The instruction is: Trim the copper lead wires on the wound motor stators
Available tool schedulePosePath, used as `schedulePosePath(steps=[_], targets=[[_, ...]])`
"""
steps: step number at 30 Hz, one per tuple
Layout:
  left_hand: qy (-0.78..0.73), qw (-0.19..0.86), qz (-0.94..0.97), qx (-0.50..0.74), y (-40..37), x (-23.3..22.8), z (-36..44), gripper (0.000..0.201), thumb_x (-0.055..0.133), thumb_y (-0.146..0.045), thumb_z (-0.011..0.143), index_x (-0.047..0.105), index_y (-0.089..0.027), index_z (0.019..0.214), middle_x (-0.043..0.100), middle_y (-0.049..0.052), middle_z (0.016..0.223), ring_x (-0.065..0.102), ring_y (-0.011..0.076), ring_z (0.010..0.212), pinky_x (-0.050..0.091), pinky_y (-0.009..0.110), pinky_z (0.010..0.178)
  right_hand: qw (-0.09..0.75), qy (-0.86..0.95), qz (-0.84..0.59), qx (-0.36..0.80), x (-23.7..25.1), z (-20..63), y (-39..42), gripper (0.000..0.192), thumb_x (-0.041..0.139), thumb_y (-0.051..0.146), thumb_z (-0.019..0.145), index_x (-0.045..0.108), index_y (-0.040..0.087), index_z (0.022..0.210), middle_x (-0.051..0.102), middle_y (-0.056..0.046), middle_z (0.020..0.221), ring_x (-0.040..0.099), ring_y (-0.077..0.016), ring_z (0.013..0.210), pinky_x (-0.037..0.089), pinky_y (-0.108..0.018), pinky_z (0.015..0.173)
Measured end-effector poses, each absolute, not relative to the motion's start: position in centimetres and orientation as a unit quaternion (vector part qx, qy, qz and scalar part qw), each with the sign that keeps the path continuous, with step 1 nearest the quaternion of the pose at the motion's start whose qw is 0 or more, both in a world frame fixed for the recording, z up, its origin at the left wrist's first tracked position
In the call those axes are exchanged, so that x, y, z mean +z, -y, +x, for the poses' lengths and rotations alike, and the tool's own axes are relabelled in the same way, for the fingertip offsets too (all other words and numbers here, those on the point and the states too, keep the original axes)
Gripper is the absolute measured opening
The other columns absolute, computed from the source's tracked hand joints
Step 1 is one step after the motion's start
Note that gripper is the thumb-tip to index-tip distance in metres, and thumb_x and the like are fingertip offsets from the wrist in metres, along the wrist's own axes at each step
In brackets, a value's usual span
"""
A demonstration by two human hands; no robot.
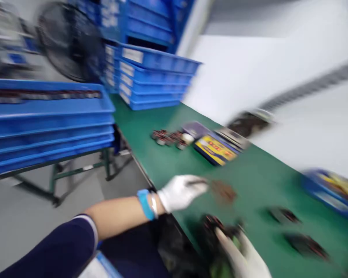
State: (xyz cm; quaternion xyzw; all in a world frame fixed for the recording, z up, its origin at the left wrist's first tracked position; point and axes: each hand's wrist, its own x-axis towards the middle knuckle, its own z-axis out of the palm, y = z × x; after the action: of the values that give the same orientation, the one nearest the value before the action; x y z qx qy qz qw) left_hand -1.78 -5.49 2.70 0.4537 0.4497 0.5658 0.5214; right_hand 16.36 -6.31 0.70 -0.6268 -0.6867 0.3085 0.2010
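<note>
In the upper left of the frame, a fan [71, 40] is being seen behind stacked blue trays [49, 123], all blurred by camera motion. More trays [155, 77] are being kept at the top centre, on the far end of the green desk [168, 162].

At lower centre, the gloved left hand [181, 191] is being held out over the desk, a blue wristband [145, 204] being worn behind it. Its fingers [198, 184] are being pinched together on a thin dark rod, whose tip is being held against a small brown part [223, 192]; whether that part is being lifted or is lying on the desk cannot be told.

Beyond it, a cluster of small dark parts [169, 138] and a yellow box [216, 150] are lying mid-desk.

At the bottom, the gloved right hand [243, 256] is being closed around a dark bundle [217, 227] with red flecks.

The brown part is being judged small, light and probably fragile, so it is best being taken by its edges with a gentle pinch.

At right, two more dark pieces [284, 215] and a blue bin [333, 191] are resting on the desk.
</note>
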Motion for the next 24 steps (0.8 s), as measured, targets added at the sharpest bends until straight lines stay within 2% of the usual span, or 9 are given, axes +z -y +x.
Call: schedulePosePath(steps=[2, 4, 6, 9, 12, 15, 18, 20, 24], targets=[[-0.437, 0.565, 0.451, 0.535, 4.5, 1.0, -1.0, 0.049, 0.065, -0.035, 0.084, 0.057, -0.007, 0.125, 0.061, 0.023, 0.132, 0.058, 0.0334, 0.123, 0.043, 0.053, 0.108, 0.256, 0.579, -0.605, 0.482, 1.4, 17.4, 6.6, 0.024, 0.061, 0.044, 0.089, 0.061, 0.025, 0.103, 0.069, -0.005, 0.096, 0.069, -0.0233, 0.088, 0.058, -0.037, 0.078], [-0.421, 0.597, 0.457, 0.507, 3.7, -0.8, -0.2, 0.069, 0.069, -0.038, 0.079, 0.046, -0.007, 0.136, 0.052, 0.026, 0.142, 0.054, 0.0334, 0.129, 0.037, 0.053, 0.113, 0.330, 0.490, -0.560, 0.582, 1.3, 17.9, 5.6, 0.025, 0.068, 0.040, 0.082, 0.059, 0.022, 0.096, 0.068, -0.003, 0.087, 0.068, -0.0209, 0.077, 0.058, -0.037, 0.075], [-0.414, 0.616, 0.466, 0.482, 3.2, -2.0, 0.2, 0.086, 0.071, -0.040, 0.075, 0.033, -0.005, 0.144, 0.044, 0.029, 0.147, 0.051, 0.0332, 0.132, 0.034, 0.053, 0.115, 0.372, 0.449, -0.571, 0.578, 0.5, 18.7, 4.4, 0.029, 0.074, 0.039, 0.075, 0.059, 0.020, 0.091, 0.066, 0.000, 0.077, 0.066, -0.0185, 0.067, 0.058, -0.036, 0.068], [-0.431, 0.616, 0.483, 0.448, 2.9, -2.4, 0.6, 0.097, 0.073, -0.041, 0.073, 0.025, -0.006, 0.148, 0.041, 0.029, 0.149, 0.049, 0.0330, 0.134, 0.035, 0.052, 0.115, 0.433, 0.402, -0.588, 0.553, -0.4, 20.6, 4.4, 0.037, 0.077, 0.040, 0.070, 0.058, 0.019, 0.093, 0.062, 0.003, 0.071, 0.063, -0.0153, 0.064, 0.057, -0.034, 0.068], [-0.465, 0.591, 0.512, 0.416, 2.7, -1.8, 0.9, 0.100, 0.075, -0.042, 0.070, 0.024, -0.009, 0.150, 0.046, 0.026, 0.147, 0.050, 0.0331, 0.134, 0.040, 0.051, 0.112, 0.528, 0.365, -0.581, 0.500, 0.0, 22.6, 6.2, 0.043, 0.074, 0.047, 0.071, 0.056, 0.020, 0.099, 0.065, -0.001, 0.085, 0.063, -0.0145, 0.069, 0.055, -0.029, 0.064], [-0.498, 0.571, 0.531, 0.380, 2.0, -0.9, 1.7, 0.101, 0.074, -0.042, 0.070, 0.024, -0.008, 0.151, 0.050, 0.025, 0.143, 0.054, 0.0335, 0.129, 0.045, 0.051, 0.107, 0.608, 0.393, -0.572, 0.385, 1.1, 24.1, 7.8, 0.040, 0.070, 0.045, 0.079, 0.057, 0.021, 0.108, 0.066, -0.009, 0.110, 0.067, -0.0181, 0.081, 0.050, -0.025, 0.055], [-0.505, 0.575, 0.540, 0.350, 1.4, -0.4, 2.6, 0.095, 0.070, -0.040, 0.073, 0.026, -0.008, 0.151, 0.055, 0.023, 0.140, 0.060, 0.0316, 0.122, 0.049, 0.047, 0.103, 0.569, 0.478, -0.572, 0.346, 1.0, 24.7, 8.4, 0.036, 0.065, 0.038, 0.085, 0.055, 0.023, 0.116, 0.064, -0.010, 0.118, 0.067, -0.0197, 0.089, 0.055, -0.030, 0.068], [-0.499, 0.581, 0.547, 0.339, 0.9, -0.3, 3.0, 0.091, 0.067, -0.038, 0.076, 0.025, -0.008, 0.151, 0.058, 0.021, 0.136, 0.063, 0.0303, 0.118, 0.051, 0.045, 0.100, 0.486, 0.520, -0.595, 0.372, 0.3, 24.7, 8.3, 0.038, 0.062, 0.034, 0.085, 0.053, 0.023, 0.120, 0.066, -0.010, 0.113, 0.067, -0.0207, 0.091, 0.056, -0.035, 0.076], [-0.451, 0.616, 0.583, 0.279, -0.4, 0.0, 2.9, 0.093, 0.066, -0.033, 0.077, 0.018, -0.009, 0.154, 0.062, 0.019, 0.133, 0.063, 0.0288, 0.118, 0.052, 0.043, 0.098, 0.325, 0.559, -0.669, 0.366, -0.3, 24.9, 7.9, 0.046, 0.054, 0.030, 0.086, 0.046, 0.021, 0.130, 0.065, -0.010, 0.111, 0.064, -0.0218, 0.094, 0.054, -0.039, 0.080]])
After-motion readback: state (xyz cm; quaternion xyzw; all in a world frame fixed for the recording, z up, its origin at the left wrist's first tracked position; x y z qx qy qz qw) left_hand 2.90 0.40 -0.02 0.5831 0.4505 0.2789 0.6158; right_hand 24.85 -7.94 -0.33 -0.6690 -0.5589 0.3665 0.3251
